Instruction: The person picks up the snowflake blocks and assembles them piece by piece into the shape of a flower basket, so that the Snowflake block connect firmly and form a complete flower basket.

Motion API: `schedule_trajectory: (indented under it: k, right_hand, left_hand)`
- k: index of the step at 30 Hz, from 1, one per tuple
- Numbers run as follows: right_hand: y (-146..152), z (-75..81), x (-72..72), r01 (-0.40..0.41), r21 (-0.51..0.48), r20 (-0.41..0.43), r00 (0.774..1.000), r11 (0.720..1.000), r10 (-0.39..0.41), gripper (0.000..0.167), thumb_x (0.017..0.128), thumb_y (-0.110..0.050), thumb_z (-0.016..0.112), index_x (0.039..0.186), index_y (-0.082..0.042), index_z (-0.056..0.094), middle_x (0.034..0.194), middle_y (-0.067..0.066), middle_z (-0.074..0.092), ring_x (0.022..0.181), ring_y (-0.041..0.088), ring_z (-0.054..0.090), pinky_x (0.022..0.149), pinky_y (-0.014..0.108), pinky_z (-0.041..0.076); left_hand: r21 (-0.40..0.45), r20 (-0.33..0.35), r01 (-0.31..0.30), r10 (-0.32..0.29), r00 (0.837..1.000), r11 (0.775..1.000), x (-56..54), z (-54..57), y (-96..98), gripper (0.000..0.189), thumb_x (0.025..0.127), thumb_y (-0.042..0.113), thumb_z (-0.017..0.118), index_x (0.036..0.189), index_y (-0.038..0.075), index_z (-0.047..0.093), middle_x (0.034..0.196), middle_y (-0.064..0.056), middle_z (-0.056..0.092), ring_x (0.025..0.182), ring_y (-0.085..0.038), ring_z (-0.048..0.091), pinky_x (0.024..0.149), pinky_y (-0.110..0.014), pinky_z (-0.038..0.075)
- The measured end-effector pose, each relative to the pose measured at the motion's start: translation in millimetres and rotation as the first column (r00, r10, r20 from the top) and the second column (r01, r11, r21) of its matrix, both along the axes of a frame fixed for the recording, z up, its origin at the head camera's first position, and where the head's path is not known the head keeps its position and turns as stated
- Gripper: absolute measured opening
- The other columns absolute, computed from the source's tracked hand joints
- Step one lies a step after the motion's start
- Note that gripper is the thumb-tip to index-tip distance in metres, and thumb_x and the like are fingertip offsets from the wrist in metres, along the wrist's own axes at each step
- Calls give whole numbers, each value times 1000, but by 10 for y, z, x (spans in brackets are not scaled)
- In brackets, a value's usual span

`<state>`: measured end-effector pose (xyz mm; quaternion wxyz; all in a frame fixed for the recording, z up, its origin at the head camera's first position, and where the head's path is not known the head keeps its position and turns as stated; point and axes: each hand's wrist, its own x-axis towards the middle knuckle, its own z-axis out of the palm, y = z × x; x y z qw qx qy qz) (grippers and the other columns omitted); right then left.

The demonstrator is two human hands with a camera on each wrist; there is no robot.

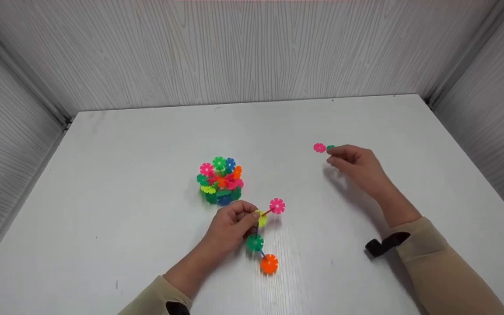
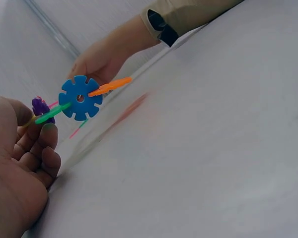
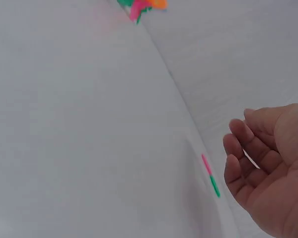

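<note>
My left hand (image 1: 230, 225) pinches a chain of slotted plastic snowflake discs at its yellow disc (image 1: 262, 218). A pink disc (image 1: 277, 205) forms the upper end, and below come a green disc (image 1: 255, 243) and an orange disc (image 1: 269, 264). In the left wrist view a blue disc (image 2: 72, 110) joins green to orange, with a purple disc (image 2: 37, 105) by the fingertips. My right hand (image 1: 359, 168) hovers with loosely bent fingers and holds nothing. Just beyond its fingertips, a loose pink disc (image 1: 319, 148) and a green disc (image 3: 215, 186) lie end to end on the table.
A ball-like cluster of many-coloured discs (image 1: 220, 181) stands on the white table (image 1: 138, 175), just beyond the left hand. Wood-grain panels (image 1: 252, 52) rise at the back and both sides. A black strap (image 1: 387, 244) sits at the right cuff.
</note>
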<state>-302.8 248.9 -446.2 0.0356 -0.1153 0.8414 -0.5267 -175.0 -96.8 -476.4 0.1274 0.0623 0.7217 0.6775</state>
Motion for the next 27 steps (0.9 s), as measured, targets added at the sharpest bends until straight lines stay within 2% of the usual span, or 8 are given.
schedule_trajectory:
  k: [2,5,8,14,17,20,24,27]
  right_hand:
    - [120,-37,-111,63,48,0,998,997,-63,38,105,-23,69,140,-6,67,130,10,71,119,23,61,99,31,52]
    - [222,-84,-242,90,107,-1,996,990,-91,43,106,-21,68,146,-8,62,140,10,65,132,25,54,112,40,44]
    - [244,-113,-341,88,136,22,995,987,-92,47,106,-20,67,151,-10,56,149,10,59,140,29,49,117,48,41]
    - [199,-172,-469,43,213,50,997,976,-55,52,106,-16,66,155,-11,52,156,10,54,149,30,43,123,49,36]
    - [180,-183,-490,33,213,43,998,976,-43,47,106,-13,65,152,-10,55,151,10,58,146,29,46,122,48,37]
    - [163,-183,-475,37,210,47,998,977,-47,45,106,-12,65,149,-10,57,144,11,61,136,30,52,118,46,42]
    - [153,-181,-397,52,238,66,995,970,-70,44,104,-16,69,147,-14,60,135,11,60,124,30,51,107,42,48]
    - [147,-189,-324,59,257,58,995,965,-77,39,102,-18,72,141,-16,65,125,11,59,116,28,50,97,36,49]
  left_hand:
    - [3,6,2,-2,1000,1000,-1,-12,-4,22,105,25,69,117,6,67,95,-15,71,88,-24,65,84,-27,58]
    - [7,9,7,-7,1000,1000,-7,-28,-7,21,105,24,69,116,6,67,95,-16,71,88,-25,65,84,-28,58]
    - [1,11,10,-10,1000,1000,-9,-30,-4,21,105,24,68,117,6,67,96,-16,72,88,-25,66,84,-28,58]
    - [-5,11,14,-14,1000,1000,2,-8,7,21,106,24,68,117,6,67,95,-14,72,89,-25,66,85,-28,58]
    - [-8,12,13,-13,1000,1000,-1,4,3,21,106,25,68,117,7,67,95,-14,72,89,-25,66,84,-28,58]
    - [-9,9,12,-11,1000,1000,-7,11,-8,22,105,25,69,117,7,67,95,-14,72,88,-24,66,84,-27,58]
    - [-3,7,13,-13,1000,1000,-12,9,-13,21,105,25,69,117,7,67,96,-15,72,89,-24,66,84,-27,58]
    - [3,3,11,-11,1000,1000,-15,7,-11,21,106,25,68,116,7,67,96,-16,71,89,-24,65,84,-26,58]
